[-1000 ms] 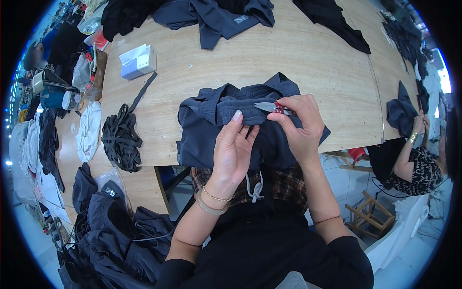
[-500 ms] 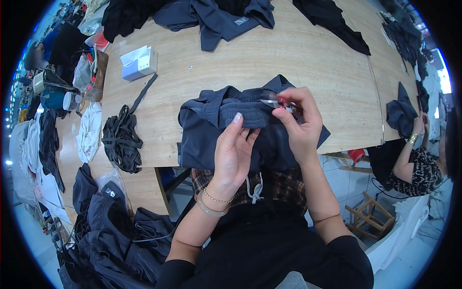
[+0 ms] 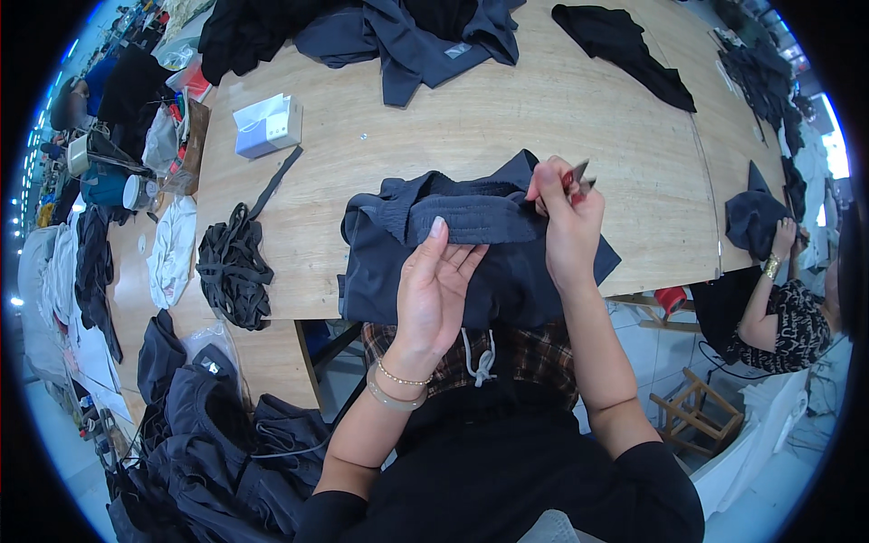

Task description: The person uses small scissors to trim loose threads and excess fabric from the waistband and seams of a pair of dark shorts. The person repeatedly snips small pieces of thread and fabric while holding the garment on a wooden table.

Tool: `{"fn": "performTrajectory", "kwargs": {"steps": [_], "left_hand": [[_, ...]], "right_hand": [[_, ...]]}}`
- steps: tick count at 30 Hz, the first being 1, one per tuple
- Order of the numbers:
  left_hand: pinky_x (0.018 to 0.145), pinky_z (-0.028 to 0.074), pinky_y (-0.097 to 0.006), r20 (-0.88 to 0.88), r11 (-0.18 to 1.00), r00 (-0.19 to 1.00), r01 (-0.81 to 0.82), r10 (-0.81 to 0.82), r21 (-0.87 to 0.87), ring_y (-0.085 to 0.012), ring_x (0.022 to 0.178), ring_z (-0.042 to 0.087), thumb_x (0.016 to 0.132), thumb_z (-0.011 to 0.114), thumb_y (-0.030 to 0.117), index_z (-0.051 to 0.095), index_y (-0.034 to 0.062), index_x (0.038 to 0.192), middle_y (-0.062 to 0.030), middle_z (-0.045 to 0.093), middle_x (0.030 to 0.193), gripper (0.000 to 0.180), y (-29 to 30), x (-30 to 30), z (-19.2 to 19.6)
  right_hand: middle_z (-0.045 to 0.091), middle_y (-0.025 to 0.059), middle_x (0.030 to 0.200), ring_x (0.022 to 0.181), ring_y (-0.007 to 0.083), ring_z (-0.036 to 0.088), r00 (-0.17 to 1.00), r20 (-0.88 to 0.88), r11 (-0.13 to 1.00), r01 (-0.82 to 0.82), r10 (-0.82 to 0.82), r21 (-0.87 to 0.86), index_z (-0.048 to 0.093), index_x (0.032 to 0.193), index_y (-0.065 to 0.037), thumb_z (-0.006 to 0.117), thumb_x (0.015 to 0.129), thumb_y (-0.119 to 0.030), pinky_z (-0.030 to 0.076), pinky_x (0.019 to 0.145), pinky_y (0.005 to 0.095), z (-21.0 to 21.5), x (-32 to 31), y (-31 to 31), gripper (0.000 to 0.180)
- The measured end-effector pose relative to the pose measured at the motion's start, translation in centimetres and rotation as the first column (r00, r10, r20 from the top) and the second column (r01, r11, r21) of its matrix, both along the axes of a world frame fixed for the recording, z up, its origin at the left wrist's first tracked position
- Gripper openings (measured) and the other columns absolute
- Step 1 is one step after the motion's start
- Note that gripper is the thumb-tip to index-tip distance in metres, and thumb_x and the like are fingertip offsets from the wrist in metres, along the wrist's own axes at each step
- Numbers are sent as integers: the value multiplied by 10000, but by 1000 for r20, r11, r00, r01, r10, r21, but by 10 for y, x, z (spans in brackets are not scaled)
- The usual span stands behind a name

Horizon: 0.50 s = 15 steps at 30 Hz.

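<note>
A dark navy garment (image 3: 398,285) with a gathered, stitched elastic waistband (image 3: 475,217) lies at the table's near edge. My left hand (image 3: 433,294) grips the waistband from below, its thumb on top and its fingers under the cloth. Against the right end of that band is my right hand (image 3: 575,231), closed around small red-handled thread snips (image 3: 577,174). The blades point up and to the right, off the cloth. My right thumb and fingertips pinch together beside the band; whether cloth or thread is between them is hidden.
A tissue box (image 3: 269,127) and a heap of dark straps (image 3: 233,267) are on the table's left. Dark garments (image 3: 416,54) lie at the far side, more (image 3: 199,434) pile up at lower left. At right, a co-worker's hand (image 3: 785,240) touches dark cloth near a wooden stool (image 3: 697,412).
The snips have turned from pointing left over the waistband to pointing up and right. My right fingers have come together at the band's edge; my left hand keeps its hold.
</note>
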<state>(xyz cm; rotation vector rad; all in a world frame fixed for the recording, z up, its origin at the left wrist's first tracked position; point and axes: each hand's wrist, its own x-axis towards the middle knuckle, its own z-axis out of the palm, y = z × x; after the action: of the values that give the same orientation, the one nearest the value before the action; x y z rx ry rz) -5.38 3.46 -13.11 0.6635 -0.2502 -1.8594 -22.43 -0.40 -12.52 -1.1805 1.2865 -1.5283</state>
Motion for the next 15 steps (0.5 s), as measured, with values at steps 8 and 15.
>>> {"fn": "performTrajectory", "kwargs": {"steps": [8, 15], "left_hand": [[1106, 474, -413, 68, 998, 997, 40, -37, -38, -212, 1161, 683, 1096, 535, 263, 700, 7, 1140, -124, 733, 1190, 308, 7, -4, -7], [1100, 502, -408, 82, 998, 995, -51, 54, -45, -217, 1183, 671, 1075, 568, 206, 654, 37, 1218, -105, 714, 1234, 238, -4, 12, -9]], "right_hand": [[586, -20, 767, 753, 56, 533, 922, -381, 997, 58, -75, -54, 738, 946, -8, 753, 932, -66, 417, 676, 212, 20, 22, 5, 61], [643, -6, 862, 790, 32, 538, 981, -193, 996, 24, -7, 86, 593, 975, -9, 717, 991, -150, 445, 720, 207, 19, 4, 12, 189]]}}
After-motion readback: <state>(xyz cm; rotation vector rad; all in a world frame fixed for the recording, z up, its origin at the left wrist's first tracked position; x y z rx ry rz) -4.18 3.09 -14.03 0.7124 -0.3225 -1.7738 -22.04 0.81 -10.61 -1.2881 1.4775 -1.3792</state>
